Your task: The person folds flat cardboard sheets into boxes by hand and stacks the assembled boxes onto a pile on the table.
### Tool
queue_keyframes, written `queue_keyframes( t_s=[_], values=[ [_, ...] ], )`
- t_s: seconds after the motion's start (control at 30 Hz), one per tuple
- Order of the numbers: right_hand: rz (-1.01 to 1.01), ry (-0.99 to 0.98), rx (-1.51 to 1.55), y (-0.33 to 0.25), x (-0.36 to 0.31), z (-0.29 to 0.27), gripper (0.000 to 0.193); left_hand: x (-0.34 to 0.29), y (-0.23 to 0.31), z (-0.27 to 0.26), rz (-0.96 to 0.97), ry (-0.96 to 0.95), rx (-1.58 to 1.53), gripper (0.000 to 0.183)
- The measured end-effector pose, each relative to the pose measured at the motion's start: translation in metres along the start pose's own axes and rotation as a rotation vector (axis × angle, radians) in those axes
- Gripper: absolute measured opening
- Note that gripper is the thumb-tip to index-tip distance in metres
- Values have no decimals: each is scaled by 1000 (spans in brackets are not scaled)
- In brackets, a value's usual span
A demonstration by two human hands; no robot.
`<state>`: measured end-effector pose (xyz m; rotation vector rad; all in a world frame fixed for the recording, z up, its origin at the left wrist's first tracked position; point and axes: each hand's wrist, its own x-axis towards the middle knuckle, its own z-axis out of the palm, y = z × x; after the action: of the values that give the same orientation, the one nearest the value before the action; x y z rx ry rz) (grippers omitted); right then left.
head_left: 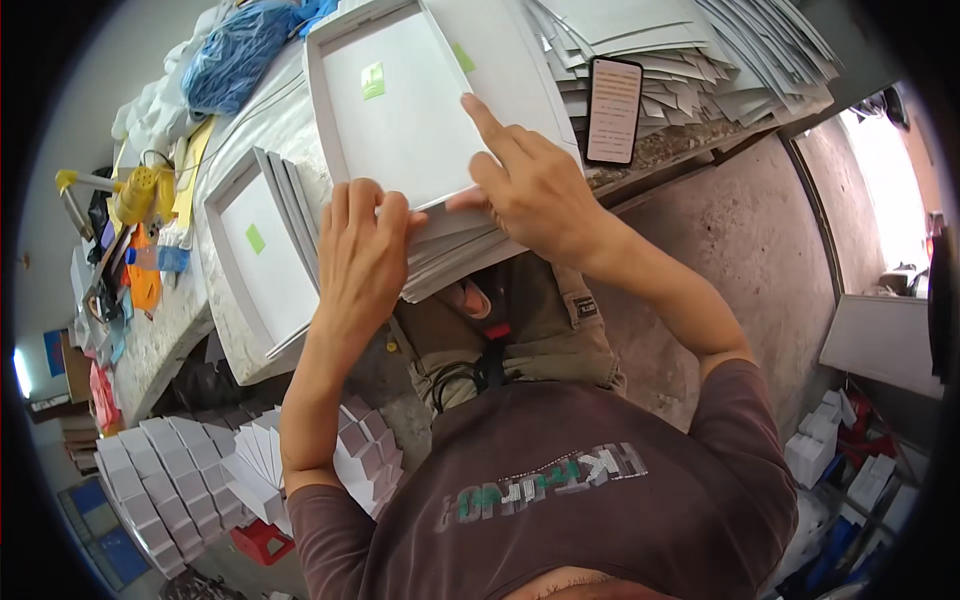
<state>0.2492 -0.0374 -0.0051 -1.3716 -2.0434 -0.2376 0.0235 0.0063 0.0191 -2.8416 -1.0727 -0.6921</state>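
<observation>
A shallow white cardboard tray point(400, 135) with low raised walls lies at the front of the table, a green sticker point(373, 80) on its floor. My left hand point(362, 240) has its fingers bent over the near left corner, with the thumb at the near wall. My right hand point(535, 185) is at the near right corner. Its index finger stretches along the right wall, its thumb points in at the near wall and the other fingers are curled. Under the tray is a stack of white cardboard sheets point(455, 262), partly hidden by my hands.
Left of me stand several nested white trays point(262, 262). A phone point(613, 110) lies at the right on piled cardboard sheets point(690, 60). Farther left are a blue plastic bag point(235, 60), a yellow lamp point(137, 195) and a bottle point(160, 258). White box stacks point(170, 480) fill the floor at lower left.
</observation>
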Motion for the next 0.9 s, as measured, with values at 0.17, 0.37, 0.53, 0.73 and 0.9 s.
queue_keyframes(
  t_s=[0.17, 0.37, 0.53, 0.73, 0.9],
  values=[
    [-69, 191, 115, -36, 13, -23, 37, -21, -20, -31, 93, 241, -54, 40],
    [-337, -123, -99, -113, 77, 31, 11, 62, -218, -91, -117, 97, -19, 46],
    [-232, 39, 393, -246, -49, 69, 9, 50, -271, -45, -232, 28, 102, 53],
    [-154, -283, 384, -171, 51, 172, 27, 29, -319, -2, -382, -118, 292, 65],
    [-156, 8, 489, -196, -2, 121, 57, -19, -340, 14, -587, -204, 507, 75]
  ],
)
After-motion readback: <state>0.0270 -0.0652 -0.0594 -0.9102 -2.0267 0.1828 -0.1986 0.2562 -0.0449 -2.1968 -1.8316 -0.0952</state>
